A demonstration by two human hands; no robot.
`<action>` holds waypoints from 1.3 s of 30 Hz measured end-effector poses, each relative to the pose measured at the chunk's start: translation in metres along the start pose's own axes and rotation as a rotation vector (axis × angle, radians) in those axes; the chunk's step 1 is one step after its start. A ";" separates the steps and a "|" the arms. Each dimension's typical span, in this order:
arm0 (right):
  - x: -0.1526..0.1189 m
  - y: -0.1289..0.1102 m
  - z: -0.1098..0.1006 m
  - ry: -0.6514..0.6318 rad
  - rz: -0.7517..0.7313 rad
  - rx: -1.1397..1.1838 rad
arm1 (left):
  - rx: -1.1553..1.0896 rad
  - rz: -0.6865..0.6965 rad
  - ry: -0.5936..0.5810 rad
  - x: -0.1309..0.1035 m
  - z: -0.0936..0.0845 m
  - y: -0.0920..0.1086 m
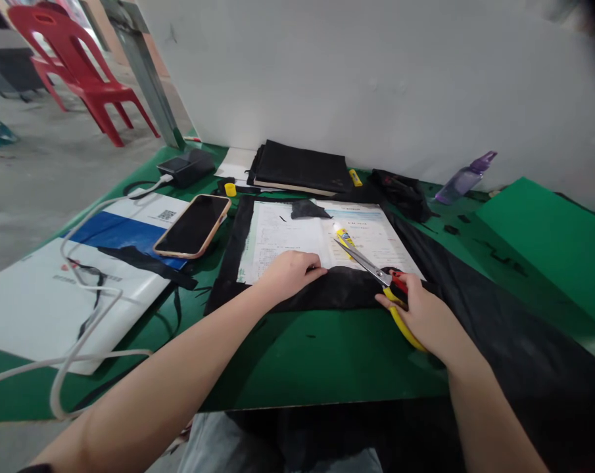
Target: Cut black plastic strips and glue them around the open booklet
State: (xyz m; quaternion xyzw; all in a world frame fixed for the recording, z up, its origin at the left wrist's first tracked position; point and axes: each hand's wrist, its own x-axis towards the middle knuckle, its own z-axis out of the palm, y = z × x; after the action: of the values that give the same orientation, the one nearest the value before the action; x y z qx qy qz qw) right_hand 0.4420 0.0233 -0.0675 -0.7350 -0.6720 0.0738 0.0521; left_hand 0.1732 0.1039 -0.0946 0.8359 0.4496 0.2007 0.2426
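A printed booklet lies spread on the green table, with black cloth around its edges. My left hand pinches the folded cloth along the near edge, its thumb and fingertips pressed together. In my right hand are scissors with yellow and red handles, their blades pointing up and left over the page. Under the blade tips lies an uncapped glue stick. A black scrap rests on the top of the page.
Left of the booklet are a phone, a blue-and-white folder, a white cable and a black charger. Behind stand a black-covered book and a yellow cap. A purple spray bottle and green sheet are right.
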 end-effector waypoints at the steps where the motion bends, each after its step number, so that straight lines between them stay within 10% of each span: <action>1: 0.003 0.001 -0.001 -0.009 0.000 0.002 | -0.003 -0.003 0.001 0.000 0.000 0.000; 11: 0.044 0.002 -0.015 0.193 0.000 0.699 | -0.020 -0.001 -0.028 0.003 -0.003 -0.003; 18: 0.065 -0.031 -0.031 0.107 -0.105 1.168 | -0.026 0.007 -0.035 0.002 -0.003 -0.002; 28: 0.071 -0.005 0.000 0.327 -0.187 0.734 | -0.048 0.023 -0.040 0.001 -0.004 0.000; 39: 0.071 0.012 -0.013 0.386 -0.217 0.473 | -0.072 0.021 -0.058 -0.003 -0.008 0.007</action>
State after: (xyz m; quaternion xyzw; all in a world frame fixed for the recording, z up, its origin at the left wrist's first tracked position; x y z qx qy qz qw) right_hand 0.4624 0.0935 -0.0594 -0.6270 -0.6884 0.0812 0.3554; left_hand 0.1722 0.0998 -0.0843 0.8367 0.4263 0.1949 0.2834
